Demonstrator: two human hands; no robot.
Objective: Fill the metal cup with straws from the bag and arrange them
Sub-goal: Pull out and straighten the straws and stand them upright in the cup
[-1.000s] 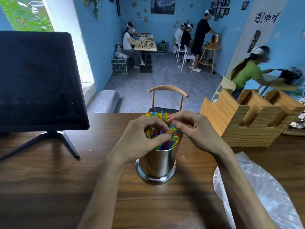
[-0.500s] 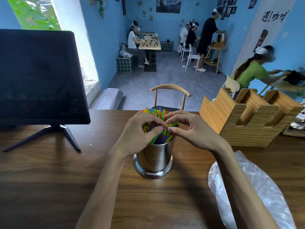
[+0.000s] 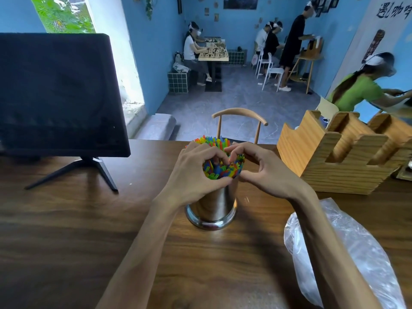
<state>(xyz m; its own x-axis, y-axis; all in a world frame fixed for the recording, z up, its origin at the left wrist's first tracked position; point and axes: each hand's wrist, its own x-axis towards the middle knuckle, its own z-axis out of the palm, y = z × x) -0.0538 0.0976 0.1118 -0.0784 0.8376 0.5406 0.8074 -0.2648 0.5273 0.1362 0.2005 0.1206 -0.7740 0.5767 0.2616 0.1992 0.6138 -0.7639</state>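
Ringing the bright plastic straws with curled fingers: left hand and right hand, both gripping the bundle, hiding the rim of the shiny round metal cup near the wooden table's far edge. Crinkled clear bag cut off at right edge.

Two slim bare forearms show, with no sleeves in sight. The left hand and right hand wear no gloves. The fingers carry no rings.
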